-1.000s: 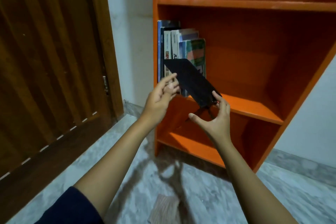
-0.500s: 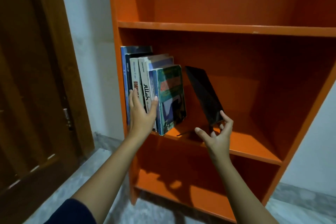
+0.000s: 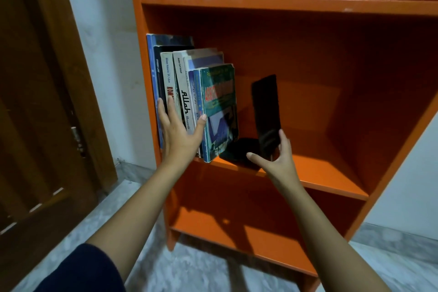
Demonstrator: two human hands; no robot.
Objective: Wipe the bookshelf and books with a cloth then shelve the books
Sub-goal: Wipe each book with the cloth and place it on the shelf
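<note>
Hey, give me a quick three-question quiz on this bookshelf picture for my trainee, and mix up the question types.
1. True or false: the left hand lies flat against the spines of the books.
2. What does the right hand hold? A) a cloth B) the black bookend C) a green book
3. Fill in: the books stand at the ___ end of the orange shelf.
Key: 1 true; 2 B; 3 left.
</note>
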